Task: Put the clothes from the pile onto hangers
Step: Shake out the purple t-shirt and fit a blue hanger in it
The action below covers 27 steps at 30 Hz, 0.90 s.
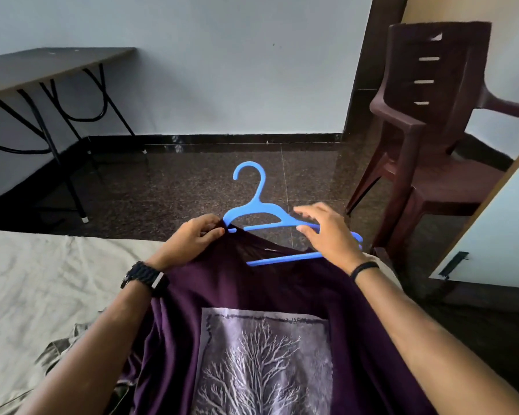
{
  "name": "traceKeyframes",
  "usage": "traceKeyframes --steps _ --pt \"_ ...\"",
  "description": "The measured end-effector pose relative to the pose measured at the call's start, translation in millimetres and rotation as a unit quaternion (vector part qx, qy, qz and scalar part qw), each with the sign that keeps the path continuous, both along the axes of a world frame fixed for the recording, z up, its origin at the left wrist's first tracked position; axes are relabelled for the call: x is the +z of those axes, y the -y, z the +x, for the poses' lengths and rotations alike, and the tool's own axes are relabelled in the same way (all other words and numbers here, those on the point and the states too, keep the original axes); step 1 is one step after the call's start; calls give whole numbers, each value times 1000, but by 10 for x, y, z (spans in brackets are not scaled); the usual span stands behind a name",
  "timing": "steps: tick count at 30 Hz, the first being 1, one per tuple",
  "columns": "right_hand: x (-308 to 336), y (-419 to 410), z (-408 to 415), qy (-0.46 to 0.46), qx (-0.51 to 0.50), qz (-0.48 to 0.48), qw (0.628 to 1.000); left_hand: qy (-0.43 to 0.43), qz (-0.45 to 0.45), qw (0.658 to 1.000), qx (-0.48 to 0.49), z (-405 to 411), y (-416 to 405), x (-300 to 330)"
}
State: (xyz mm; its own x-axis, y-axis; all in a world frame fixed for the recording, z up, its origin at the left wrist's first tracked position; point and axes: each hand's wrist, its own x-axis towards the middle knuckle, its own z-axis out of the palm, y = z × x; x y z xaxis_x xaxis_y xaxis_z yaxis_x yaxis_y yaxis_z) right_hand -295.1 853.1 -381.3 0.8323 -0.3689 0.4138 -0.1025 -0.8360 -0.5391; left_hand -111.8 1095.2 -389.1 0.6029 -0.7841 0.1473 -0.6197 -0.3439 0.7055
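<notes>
Shirt: purple T-shirt, lower centre of frame, collar pinched by the left hand.
Hanger: blue hanger, centre, gripped by the right hand, partly inside the collar.

Bare floor lies open ahead — free passage. Obstacles: chair at right, folding table at left.
</notes>
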Motion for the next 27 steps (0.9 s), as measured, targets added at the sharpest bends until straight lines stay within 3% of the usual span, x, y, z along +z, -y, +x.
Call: traceKeyframes --steps 2,4,6,8,9,12,15,20,23,27 --pt "-17 -176 -16 106 -31 -78 991 -36 -4 999 30 7 -18 -54" --pt "-123 -368 -51 110 27 -92 989 -87 -13 994 57 -41 9 -76" --pt "-280 -582 -89 -50 110 -52 991 -112 -24 991 73 -94 63 -100" --pt "-443 -703 -104 -237 113 -38 964 -111 -20 992 60 -149 96 -89" --pt "-510 -710 -107 -279 97 -42 955 -101 -10 993 54 -151 106 -105" --pt "-572 -617 -117 -257 83 -50 961 -54 15 994 92 -171 118 -134" --pt "-555 -509 -165 -308 98 -18 946 -21 6 990 141 -174 110 -70" --pt "-599 -434 -161 -318 -5 -37 947 2 67 990 128 -209 111 -79" --pt "-564 -418 -169 -319 -92 -53 942 3 55 987 151 -227 103 -41" --pt "-509 -298 -241 -321 -168 -16 932 -11 78 991 110 -224 49 -9"
